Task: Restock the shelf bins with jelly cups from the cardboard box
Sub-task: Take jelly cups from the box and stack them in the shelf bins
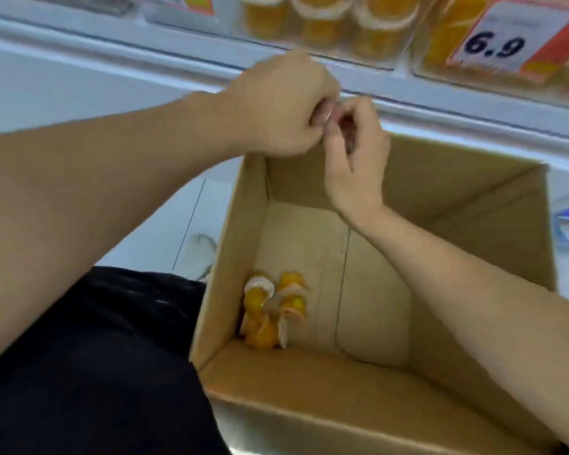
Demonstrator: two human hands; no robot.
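Meeting above the far rim of the open brown cardboard box [368, 382], left hand [276, 106] and right hand [355, 152] curl together, contents indistinguishable; remaining orange jelly cups [273, 310] lie well below, at the left wall; clear shelf bins [329, 24] just above; interior otherwise open.

cardboard box [457, 198]: brown | jelly cups [270, 310]: orange-yellow, white lids | price tag [503, 44]: white, orange-red edge

- The shelf [440, 103] is carrying clear bins [339, 44] of orange jelly cups [312, 24] along its front edge.
- A price tag [506, 41] is hanging on the right bin.
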